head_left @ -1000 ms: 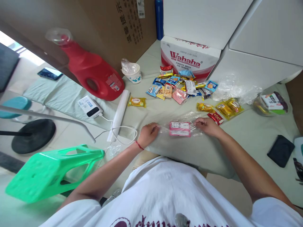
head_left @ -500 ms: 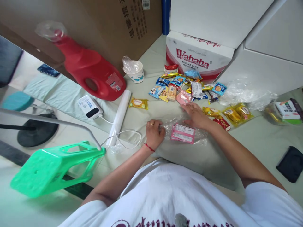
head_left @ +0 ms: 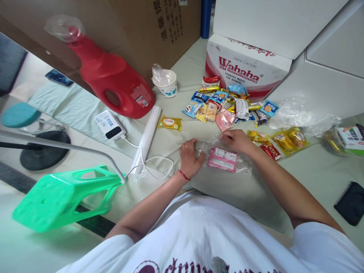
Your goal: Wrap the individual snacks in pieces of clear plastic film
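A clear plastic bag [head_left: 245, 162] lies in front of my body, with a pink-and-white labelled packet [head_left: 223, 159] showing inside or under its film. At the bag's left edge rests my left hand [head_left: 190, 156], its thumb held apart from the fingers and touching the film. My right hand [head_left: 237, 141] pinches the bag's upper edge, fingertips bent down onto it. Just beyond the right hand is a pile of wrapped snacks [head_left: 212, 110], with a pink packet [head_left: 225, 119] at its near side. Yellow snack packets [head_left: 290, 139] and a red packet [head_left: 270, 151] lie to its right.
A Wahaha carton [head_left: 241, 70] stands behind the pile, beside crumpled clear plastic [head_left: 301, 115]. To the left are a paper cup [head_left: 167, 89], a red jug [head_left: 119, 87], a white roll [head_left: 146, 138], a cabled power bank [head_left: 109, 125], a lone yellow packet [head_left: 170, 123] and a green stool [head_left: 62, 197].
My right hand has drawn back from beside the pink packet at the pile and now pinches the bag's edge. My left hand's fingers have straightened, its thumb moving out over the film.
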`<state>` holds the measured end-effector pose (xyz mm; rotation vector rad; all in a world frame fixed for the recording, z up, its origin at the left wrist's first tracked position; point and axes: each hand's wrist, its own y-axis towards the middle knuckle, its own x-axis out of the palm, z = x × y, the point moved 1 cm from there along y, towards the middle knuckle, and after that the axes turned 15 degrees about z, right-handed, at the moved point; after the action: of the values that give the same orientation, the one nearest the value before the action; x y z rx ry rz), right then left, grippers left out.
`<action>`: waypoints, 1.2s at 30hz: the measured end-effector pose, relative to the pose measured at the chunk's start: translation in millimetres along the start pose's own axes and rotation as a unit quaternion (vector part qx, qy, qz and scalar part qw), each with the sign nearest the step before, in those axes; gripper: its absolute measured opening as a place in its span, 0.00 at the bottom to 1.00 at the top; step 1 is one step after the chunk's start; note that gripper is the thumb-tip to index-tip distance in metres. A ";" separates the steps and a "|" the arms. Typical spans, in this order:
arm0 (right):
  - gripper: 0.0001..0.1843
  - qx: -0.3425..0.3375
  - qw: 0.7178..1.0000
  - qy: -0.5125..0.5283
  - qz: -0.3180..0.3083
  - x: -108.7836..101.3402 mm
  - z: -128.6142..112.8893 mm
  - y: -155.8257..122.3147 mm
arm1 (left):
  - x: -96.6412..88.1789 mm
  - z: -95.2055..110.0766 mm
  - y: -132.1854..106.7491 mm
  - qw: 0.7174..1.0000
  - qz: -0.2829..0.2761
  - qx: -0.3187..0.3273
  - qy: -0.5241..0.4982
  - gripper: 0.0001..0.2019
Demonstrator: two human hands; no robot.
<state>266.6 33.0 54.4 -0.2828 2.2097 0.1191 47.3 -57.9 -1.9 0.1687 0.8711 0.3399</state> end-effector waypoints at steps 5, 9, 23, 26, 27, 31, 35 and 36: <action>0.25 0.004 1.000 0.021 0.015 5.6 -4.6 -6.5 | 9.2 3.8 11.2 0.997 -0.060 0.040 -0.010 0.25; 0.25 -0.002 0.998 0.058 0.027 5.8 -0.5 -13.9 | 15.5 1.9 23.0 0.994 -0.100 0.035 0.019 0.14; 0.25 0.013 0.992 0.062 0.108 30.0 -10.1 -67.6 | 7.9 -1.7 20.4 0.981 -0.140 0.131 0.009 0.06; 0.25 0.026 0.991 0.073 0.111 30.6 -13.2 -72.8 | 6.8 -3.5 20.8 0.982 -0.152 0.109 0.006 0.03; 0.25 0.005 0.994 0.050 0.096 31.0 -15.7 -75.1 | 7.3 -3.5 21.2 0.986 -0.143 0.084 0.010 0.03; 0.23 -0.130 0.980 -0.148 -0.004 37.4 -28.4 -93.0 | 7.4 -2.8 28.6 0.994 -0.109 -0.002 0.008 0.12; 0.26 -0.210 0.941 -0.264 -0.022 45.3 -35.6 -112.7 | -1.5 -5.7 47.1 0.980 -0.167 -0.084 -0.066 0.08; 0.27 -0.213 0.938 -0.274 -0.017 46.5 -36.1 -115.8 | -4.4 -6.5 51.2 0.971 -0.193 -0.105 -0.093 0.06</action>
<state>239.8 -93.4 41.3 -0.4636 1.6037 0.5899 28.2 -11.6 11.5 -0.1640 0.6581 0.0477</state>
